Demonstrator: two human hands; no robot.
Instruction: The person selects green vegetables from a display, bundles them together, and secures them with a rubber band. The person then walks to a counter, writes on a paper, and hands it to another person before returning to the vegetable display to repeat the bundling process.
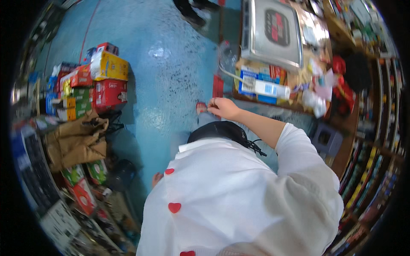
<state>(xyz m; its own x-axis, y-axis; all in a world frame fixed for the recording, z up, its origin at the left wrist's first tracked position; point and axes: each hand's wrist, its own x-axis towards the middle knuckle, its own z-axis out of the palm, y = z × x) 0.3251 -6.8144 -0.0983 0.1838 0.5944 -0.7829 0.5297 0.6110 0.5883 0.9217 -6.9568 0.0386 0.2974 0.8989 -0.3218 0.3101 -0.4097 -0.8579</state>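
Note:
My right hand (224, 108) hangs in front of my body above the blue floor (160, 96). Its fingers curl loosely, a small gap shows at the thumb, and I see nothing held. Beneath it is one of my feet in a red sandal (201, 106). A black waist bag (219, 132) with a dangling cord lies across my front, below the hand. Only a sliver of my left hand (157, 179) shows beside my white top (221, 192); the top hides most of it, so its grip is unclear.
At right, a wooden table (272, 104) bears a metal platform scale (272, 32) and packets. Shelves (368, 179) stand beyond. Stacked boxes (110, 92), a brown paper bag (78, 137) and a dark round container (123, 174) line the left. Another person's shoes (196, 20) are ahead.

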